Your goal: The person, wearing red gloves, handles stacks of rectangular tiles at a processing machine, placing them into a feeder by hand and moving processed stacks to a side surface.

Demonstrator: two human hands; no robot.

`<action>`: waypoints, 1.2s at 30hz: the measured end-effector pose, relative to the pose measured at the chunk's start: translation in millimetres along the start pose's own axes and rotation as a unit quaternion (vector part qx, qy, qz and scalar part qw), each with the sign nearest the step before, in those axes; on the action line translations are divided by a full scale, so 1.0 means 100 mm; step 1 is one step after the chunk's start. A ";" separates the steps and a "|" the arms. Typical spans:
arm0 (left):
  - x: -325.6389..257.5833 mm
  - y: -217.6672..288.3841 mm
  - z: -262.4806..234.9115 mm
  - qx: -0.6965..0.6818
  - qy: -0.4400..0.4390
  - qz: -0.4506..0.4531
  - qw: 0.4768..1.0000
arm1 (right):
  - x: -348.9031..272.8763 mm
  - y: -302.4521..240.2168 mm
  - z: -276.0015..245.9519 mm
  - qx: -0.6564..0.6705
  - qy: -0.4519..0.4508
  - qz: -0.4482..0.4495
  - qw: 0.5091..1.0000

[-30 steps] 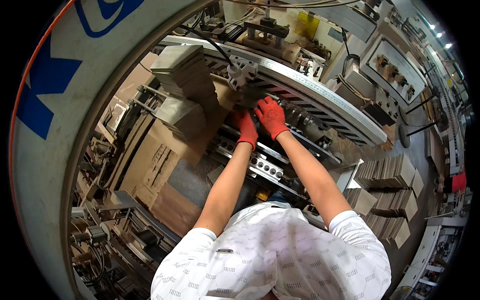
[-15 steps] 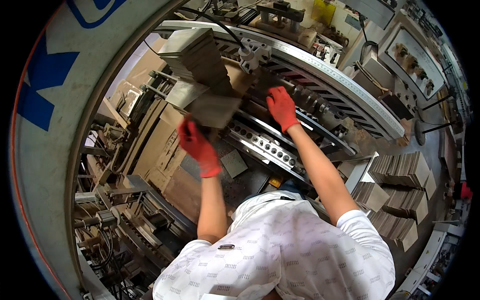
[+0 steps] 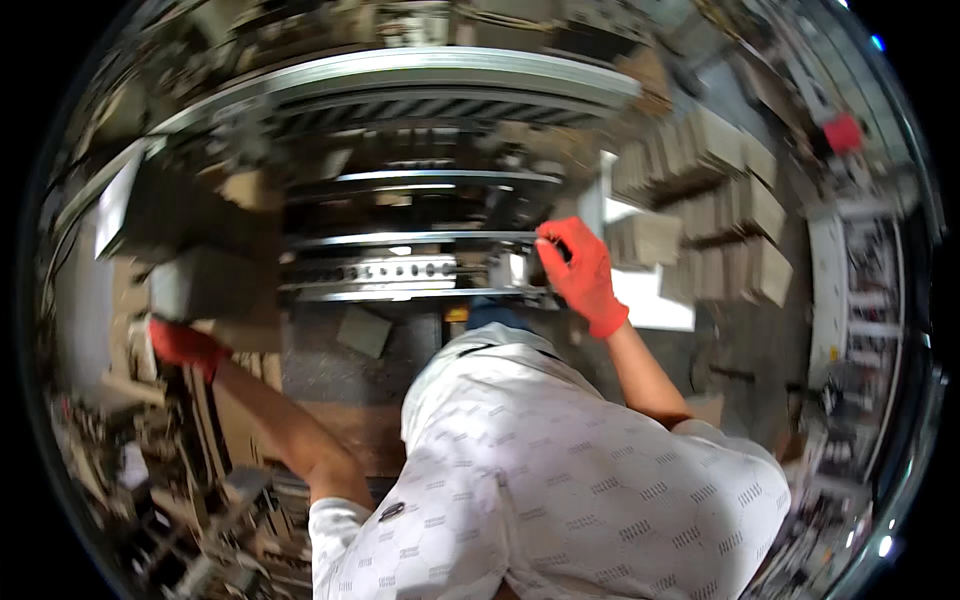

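Observation:
My left hand (image 3: 187,347), in a red glove, reaches out to the far left, close to the near edge of a low pile of grey flat boards (image 3: 190,283). Motion smears its fingers, and whether they touch a board cannot be made out. Behind that pile rises a taller stack of boards (image 3: 160,215). My right hand (image 3: 585,275), also red-gloved, hangs loosely curled by the right end of the metal rails (image 3: 410,239). A dark gap shows between its thumb and fingers, and no object is visible in it.
A single grey board (image 3: 363,331) lies on the dark surface below a perforated metal bar (image 3: 390,270). Several board stacks (image 3: 715,215) stand at the right beside a white panel (image 3: 650,300). A curved-looking metal beam (image 3: 430,62) spans the far side.
The view has swung to the right and blurred. My left hand has moved outward beside the low pile; my right hand has come nearer, to the rail ends, its fingers more curled.

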State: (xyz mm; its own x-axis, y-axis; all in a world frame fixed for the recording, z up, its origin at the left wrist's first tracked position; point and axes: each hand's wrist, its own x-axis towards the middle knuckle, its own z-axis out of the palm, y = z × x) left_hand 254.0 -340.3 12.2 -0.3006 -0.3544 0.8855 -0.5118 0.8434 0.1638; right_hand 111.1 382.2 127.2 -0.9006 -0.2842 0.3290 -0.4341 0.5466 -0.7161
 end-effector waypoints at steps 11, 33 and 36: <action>0.13 0.34 -0.06 -0.279 -0.094 -0.219 0.930 | -0.21 1.46 -1.71 -0.315 -0.230 0.204 0.898; -0.66 3.98 -0.73 -0.330 -0.306 -0.323 0.832 | 2.17 -0.31 2.72 -0.133 -0.156 -0.161 0.965; -0.51 4.02 -0.47 -0.222 -0.386 -0.262 0.856 | 2.18 -0.39 2.75 -0.105 -0.168 -0.144 0.969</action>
State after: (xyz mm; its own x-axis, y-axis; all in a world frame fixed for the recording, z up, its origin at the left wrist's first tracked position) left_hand 101.8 35.8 53.6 -0.6533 -0.7482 0.1157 -0.4349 0.4960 0.7515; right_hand -61.6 82.4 57.2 -0.6976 -0.6706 0.2521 -0.6939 0.5449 -0.4707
